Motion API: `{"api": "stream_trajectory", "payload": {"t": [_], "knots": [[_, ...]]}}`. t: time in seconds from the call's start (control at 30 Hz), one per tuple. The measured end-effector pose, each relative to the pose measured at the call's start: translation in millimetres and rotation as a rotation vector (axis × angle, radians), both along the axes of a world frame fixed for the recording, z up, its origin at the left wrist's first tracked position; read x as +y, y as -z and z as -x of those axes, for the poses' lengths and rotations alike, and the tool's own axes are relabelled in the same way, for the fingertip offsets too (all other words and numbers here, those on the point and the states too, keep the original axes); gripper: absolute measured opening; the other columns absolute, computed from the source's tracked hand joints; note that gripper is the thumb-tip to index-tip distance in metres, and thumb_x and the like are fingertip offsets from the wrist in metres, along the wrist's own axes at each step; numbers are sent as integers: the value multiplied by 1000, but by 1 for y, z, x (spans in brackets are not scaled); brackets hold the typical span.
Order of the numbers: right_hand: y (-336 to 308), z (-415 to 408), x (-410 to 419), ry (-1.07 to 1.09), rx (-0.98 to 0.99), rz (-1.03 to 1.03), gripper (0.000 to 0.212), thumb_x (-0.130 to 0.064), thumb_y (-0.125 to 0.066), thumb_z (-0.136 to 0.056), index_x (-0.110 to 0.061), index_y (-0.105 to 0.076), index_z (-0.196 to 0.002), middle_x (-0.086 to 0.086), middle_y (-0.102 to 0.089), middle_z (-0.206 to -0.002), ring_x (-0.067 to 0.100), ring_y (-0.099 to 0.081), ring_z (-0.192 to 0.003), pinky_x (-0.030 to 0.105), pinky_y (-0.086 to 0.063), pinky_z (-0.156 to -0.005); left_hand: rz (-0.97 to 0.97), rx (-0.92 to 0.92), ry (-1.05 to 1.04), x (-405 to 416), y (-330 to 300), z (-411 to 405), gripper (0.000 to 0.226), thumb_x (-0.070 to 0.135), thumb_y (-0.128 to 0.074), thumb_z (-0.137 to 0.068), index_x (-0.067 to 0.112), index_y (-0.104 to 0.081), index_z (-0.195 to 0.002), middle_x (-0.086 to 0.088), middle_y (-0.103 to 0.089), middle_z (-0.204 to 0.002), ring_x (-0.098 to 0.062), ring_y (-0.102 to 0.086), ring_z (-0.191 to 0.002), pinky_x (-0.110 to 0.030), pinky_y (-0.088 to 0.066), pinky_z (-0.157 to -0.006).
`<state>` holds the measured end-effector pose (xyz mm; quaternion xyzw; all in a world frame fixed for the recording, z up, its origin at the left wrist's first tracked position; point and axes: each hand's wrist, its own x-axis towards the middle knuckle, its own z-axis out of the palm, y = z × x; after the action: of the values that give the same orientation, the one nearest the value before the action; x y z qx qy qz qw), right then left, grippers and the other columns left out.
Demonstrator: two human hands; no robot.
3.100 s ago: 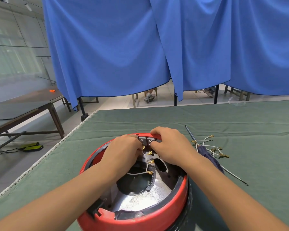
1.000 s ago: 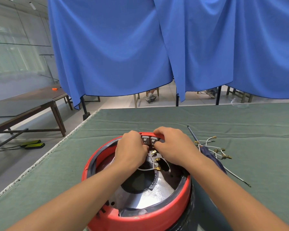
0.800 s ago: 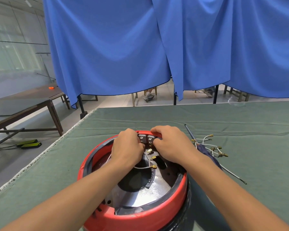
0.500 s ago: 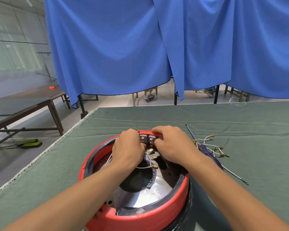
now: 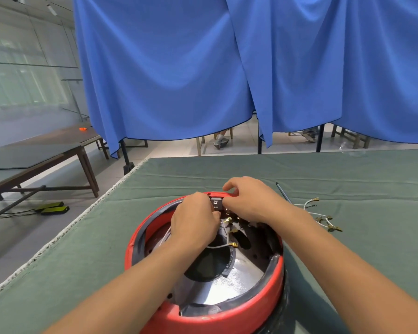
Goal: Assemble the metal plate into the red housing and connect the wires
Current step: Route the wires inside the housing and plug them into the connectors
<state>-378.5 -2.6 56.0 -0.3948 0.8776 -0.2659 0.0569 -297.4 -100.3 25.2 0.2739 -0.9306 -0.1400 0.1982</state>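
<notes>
The round red housing (image 5: pixel 249 309) stands on the green cloth, open side up, with the shiny metal plate (image 5: pixel 227 288) lying inside it. White wires with brass terminals (image 5: pixel 229 244) run across the plate toward a small dark connector block (image 5: pixel 215 203) at the far rim. My left hand (image 5: pixel 194 220) has its fingers curled at the left of that block, over the wires. My right hand (image 5: pixel 249 200) pinches at the block's right side on the rim. What the fingertips hold is hidden.
Loose white wires with brass ends (image 5: pixel 323 218) and a thin dark rod (image 5: pixel 281 191) lie on the green-covered table (image 5: pixel 348 179) to the right of the housing. The table's left edge (image 5: pixel 65 235) drops to the floor. Blue curtains (image 5: pixel 203 68) hang behind.
Both hands stay at the connector block on the far rim with small finger movements. My right hand has shifted slightly up over the rim; only one block face shows now.
</notes>
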Motion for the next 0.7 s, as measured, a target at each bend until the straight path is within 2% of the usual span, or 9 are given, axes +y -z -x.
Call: {"api": "stream_trajectory", "payload": {"t": [0.1, 0.2, 0.37, 0.53, 0.63, 0.7], "knots": [[1, -1, -9, -36, -21, 24, 32, -27, -54, -87, -28, -62, -118, -4, -63, -118, 20, -57, -108, 37, -48, -92, -39, 3, 9, 0, 0, -2, 22, 21, -61, -83, 13, -53, -64, -3, -42, -58, -34, -60, -81, -32, -39, -62], [6, 1, -11, -14, -34, 46, 28, -23, -55, -85, -33, -66, -109, -7, -67, -110, 18, -59, -101, 35, -50, -88, -16, 5, -14, 0, 0, -2, 17, 21, -60, -83, 11, -56, -69, -4, -45, -64, -34, -60, -83, -32, -39, -63], [6, 8, -11, -3, -121, 111, 28, -16, -56, -82, -30, -72, -101, -9, -67, -89, 11, -61, -86, 26, -49, -70, -18, -7, -34, 0, -1, -1, 15, 21, -63, -85, 9, -71, -86, -6, -62, -75, -29, -63, -81, -32, -45, -64], [10, 11, -11, -14, -131, 142, 25, -21, -54, -85, -29, -72, -99, -11, -64, -86, 6, -57, -79, 19, -42, -58, 1, 5, -52, 1, 0, 1, 14, 20, -63, -84, 8, -69, -81, -5, -55, -70, -30, -61, -78, -31, -42, -62], [10, 10, -10, -2, -125, 150, 26, -21, -48, -88, -25, -73, -93, -14, -62, -78, 7, -58, -77, 21, -46, -58, 5, 18, -64, 4, 0, 1, 14, 19, -62, -85, 8, -66, -77, -5, -53, -70, -32, -60, -79, -32, -40, -61], [9, 9, -11, 9, -137, 166, 31, -21, -44, -87, -15, -74, -94, -5, -69, -84, 17, -63, -86, 29, -51, -71, 9, 32, -72, 6, 1, 0, 15, 18, -61, -84, 9, -62, -72, -6, -50, -68, -35, -59, -80, -33, -40, -61]]}}
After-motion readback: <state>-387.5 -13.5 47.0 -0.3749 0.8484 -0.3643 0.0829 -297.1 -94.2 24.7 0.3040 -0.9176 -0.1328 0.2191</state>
